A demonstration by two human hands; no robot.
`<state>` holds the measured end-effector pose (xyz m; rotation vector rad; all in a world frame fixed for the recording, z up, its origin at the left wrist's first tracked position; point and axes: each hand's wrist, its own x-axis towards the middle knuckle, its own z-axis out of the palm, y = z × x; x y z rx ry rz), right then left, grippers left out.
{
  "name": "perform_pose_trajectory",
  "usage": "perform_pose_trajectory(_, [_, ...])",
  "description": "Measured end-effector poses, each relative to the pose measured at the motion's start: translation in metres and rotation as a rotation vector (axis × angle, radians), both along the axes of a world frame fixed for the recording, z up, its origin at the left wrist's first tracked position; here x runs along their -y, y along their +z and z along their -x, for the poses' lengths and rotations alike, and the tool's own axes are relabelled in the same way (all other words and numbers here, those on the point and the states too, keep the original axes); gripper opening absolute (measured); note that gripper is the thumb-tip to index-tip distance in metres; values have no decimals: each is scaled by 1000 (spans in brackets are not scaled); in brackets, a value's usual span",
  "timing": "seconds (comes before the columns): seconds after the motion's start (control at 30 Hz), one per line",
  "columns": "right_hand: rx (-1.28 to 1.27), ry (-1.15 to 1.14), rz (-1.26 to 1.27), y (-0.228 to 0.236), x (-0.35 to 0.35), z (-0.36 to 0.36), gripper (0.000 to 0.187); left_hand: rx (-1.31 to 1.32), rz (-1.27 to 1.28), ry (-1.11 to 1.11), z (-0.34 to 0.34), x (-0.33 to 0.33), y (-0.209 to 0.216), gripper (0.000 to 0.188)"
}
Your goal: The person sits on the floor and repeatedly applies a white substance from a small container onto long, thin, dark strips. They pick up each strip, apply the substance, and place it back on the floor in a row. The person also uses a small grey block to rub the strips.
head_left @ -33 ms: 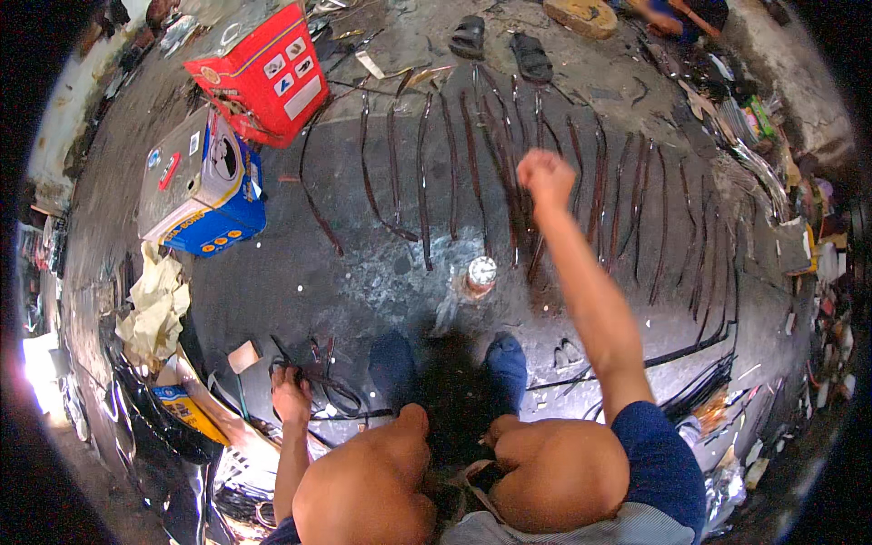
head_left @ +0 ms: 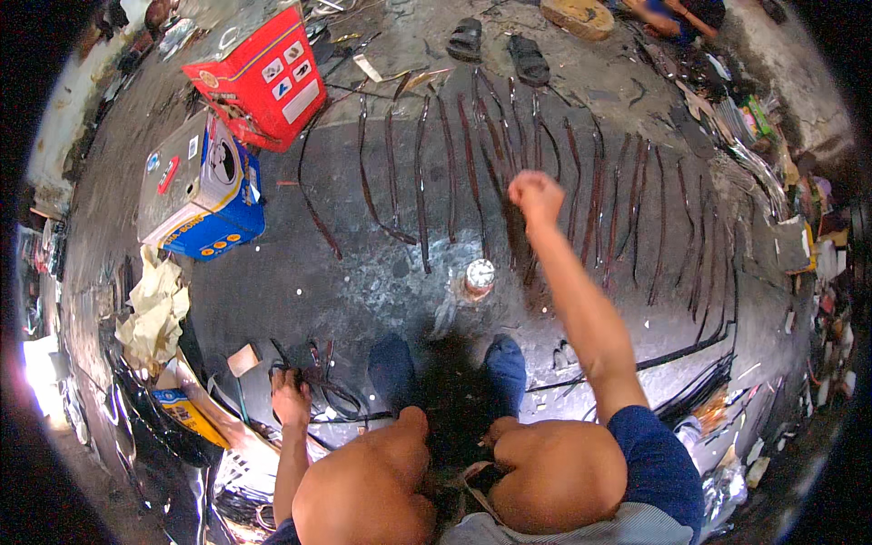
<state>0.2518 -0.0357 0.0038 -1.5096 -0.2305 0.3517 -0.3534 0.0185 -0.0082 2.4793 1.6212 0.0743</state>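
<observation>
Many long, thin dark strips [head_left: 422,182] lie side by side on a dark mat [head_left: 363,300], some with a wet shine. Over the middle of the row hangs my right hand [head_left: 538,195], its fingers closed in a fist. A dark blurred shape shows just below it, but I cannot make out what the fingers hold. At the lower left, my left hand [head_left: 291,400] is curled over a loose bundle of dark strips [head_left: 331,386]. Between my feet and the row stands a small, shiny-topped container [head_left: 479,275].
A red tin [head_left: 272,86] and a blue-and-white tin [head_left: 204,195] stand at the left, beside crumpled paper [head_left: 153,300]. Black sandals [head_left: 527,59] lie beyond the strips. Scraps [head_left: 763,168] crowd the right side. Another person's arm [head_left: 668,18] shows at the far right.
My right hand has moved slightly toward me and to the left over the strips, still closed. My left hand has stayed on the bundle.
</observation>
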Motion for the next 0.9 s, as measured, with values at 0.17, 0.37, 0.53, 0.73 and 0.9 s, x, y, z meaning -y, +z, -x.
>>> perform_pose_trajectory(0.17, [-132, 34, 248, -56, 38, 63, 10, -138, -33, -40, 14, -5, 2, 23])
perform_pose_trajectory(0.37, [241, 272, 527, -89, 119, 85, 27, 104, -58, 330, -19, -22, 2, 18])
perform_pose_trajectory(0.53, [362, 663, 545, 18, 106, 161, 71, 240, -498, 492, -23, -60, 47, 13])
perform_pose_trajectory(0.73, [534, 425, 604, 17, 99, 166, 76, -244, 111, 142, -109, -89, 70, 15])
perform_pose_trajectory(0.9, [686, 528, 712, 6, 71, 159, 66, 766, 756, 65, -168, -67, 62, 11])
